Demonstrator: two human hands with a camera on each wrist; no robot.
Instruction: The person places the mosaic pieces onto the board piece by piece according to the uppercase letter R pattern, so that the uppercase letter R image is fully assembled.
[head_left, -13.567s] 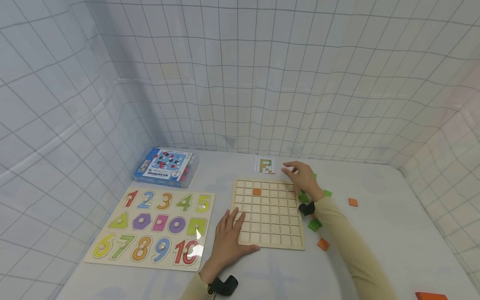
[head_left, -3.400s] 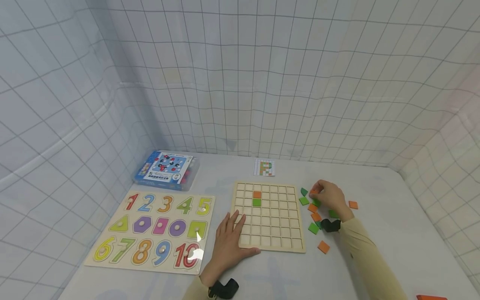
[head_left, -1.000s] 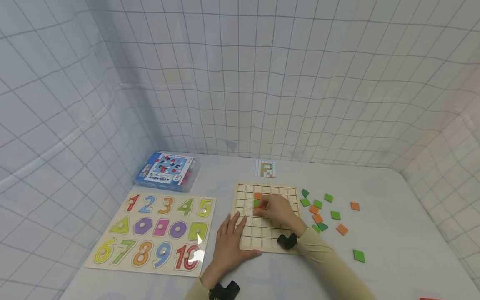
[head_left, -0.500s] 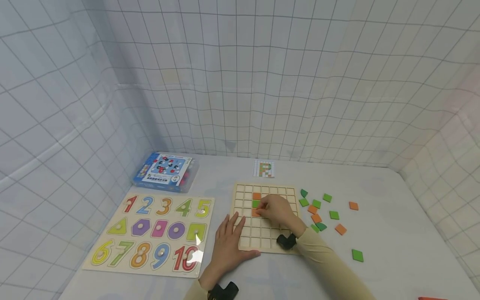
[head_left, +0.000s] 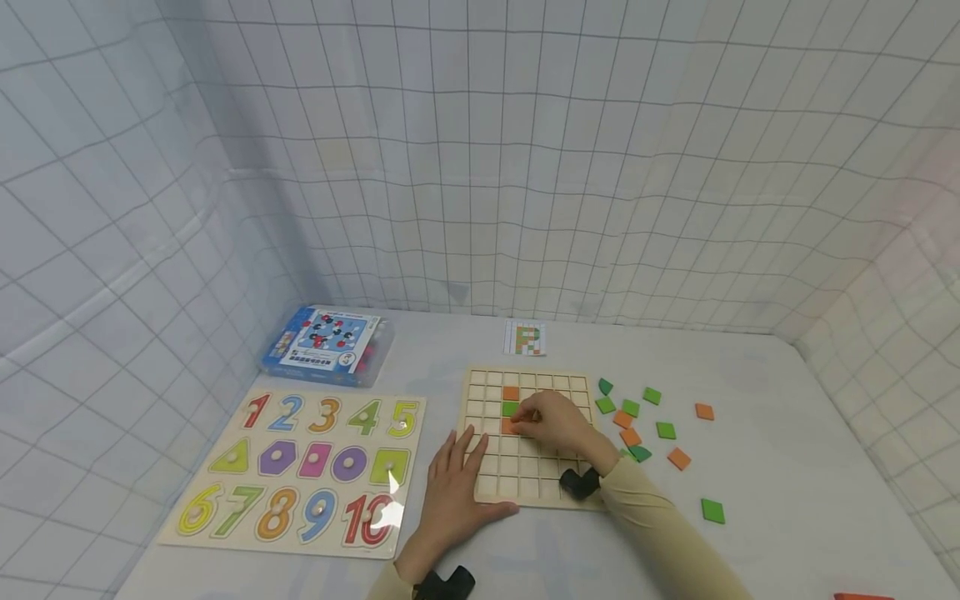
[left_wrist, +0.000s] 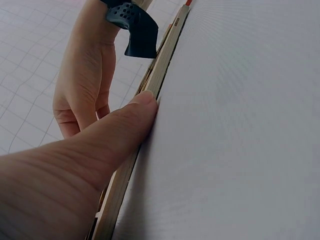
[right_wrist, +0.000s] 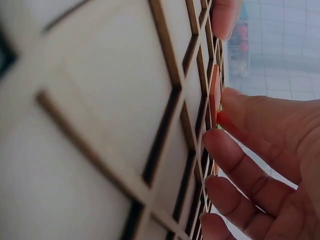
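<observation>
A wooden grid board [head_left: 525, 487] lies in front of me. My left hand [head_left: 452, 496] rests with spread fingers on its left side, the thumb [left_wrist: 125, 122] against the front edge. Over the board, my right hand [head_left: 555, 421] pinches an orange square tile [head_left: 507, 427] at a cell in the third column. In the right wrist view, that tile [right_wrist: 215, 95] stands slightly proud of the grid lines, thumb and fingertips on it. Directly behind it sit a green tile [head_left: 510, 409] and another orange tile [head_left: 511, 392] in their cells.
Loose green tiles [head_left: 665, 431] and orange tiles [head_left: 678, 458] lie scattered right of the board. A pattern card [head_left: 525, 338] is behind it. At left are a number puzzle [head_left: 300, 479] and a blue-labelled plastic box [head_left: 326, 342]. An orange object [head_left: 862, 597] shows at the front right.
Earlier, a green tile joined the first orange one. Since then my right hand has brought an orange tile from the loose ones to the cell before it. The left hand has stayed put.
</observation>
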